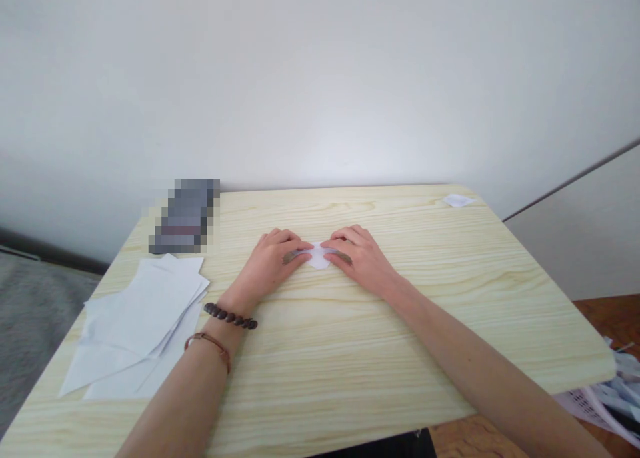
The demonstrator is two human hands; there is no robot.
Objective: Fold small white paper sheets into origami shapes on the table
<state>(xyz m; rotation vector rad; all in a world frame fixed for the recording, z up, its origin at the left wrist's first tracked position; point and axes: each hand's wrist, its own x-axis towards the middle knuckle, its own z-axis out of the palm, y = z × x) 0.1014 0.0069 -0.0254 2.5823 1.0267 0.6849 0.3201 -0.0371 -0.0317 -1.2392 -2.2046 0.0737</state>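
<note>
A small folded piece of white paper (317, 256) lies on the pale wooden table (380, 351), near its middle. My left hand (270, 261) rests on the paper's left side, fingers curled and thumb pressing down on it. My right hand (357, 255) mirrors it on the paper's right side, fingertips and thumb pressed onto the fold. Most of the paper is hidden under the fingers. My left wrist carries a dark bead bracelet (230, 317) and a thin brown band.
A loose pile of white paper sheets (140, 325) lies at the table's left. A blurred dark flat object (185, 217) sits at the back left. A small white paper scrap (459, 201) lies at the back right corner. A basket with papers (605, 398) stands lower right, beside the table.
</note>
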